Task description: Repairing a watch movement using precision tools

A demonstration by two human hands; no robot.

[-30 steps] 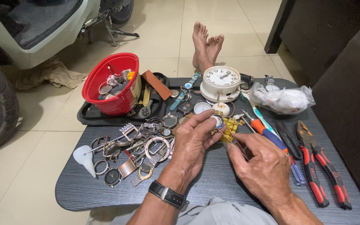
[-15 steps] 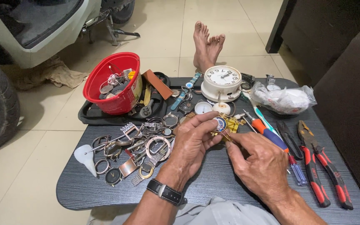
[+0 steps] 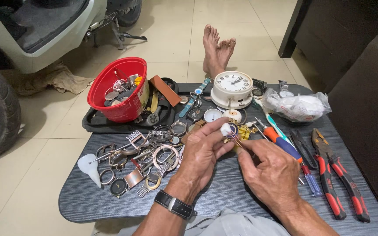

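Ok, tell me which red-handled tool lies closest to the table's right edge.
The larger red-handled pliers, outermost on the right; the slimmer red-handled cutters lie just inside them, and the orange-and-blue screwdriver sits nearer the right hand.

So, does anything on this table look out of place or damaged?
Yes. The watches lie in a loose tangled heap beside the left hand, several only bare cases and bands. Pliers sit near the table edge. Nothing looks spilled.

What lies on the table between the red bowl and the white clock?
In the head view, between the red bowl and white clock lie a brown strap and a blue-strapped watch.
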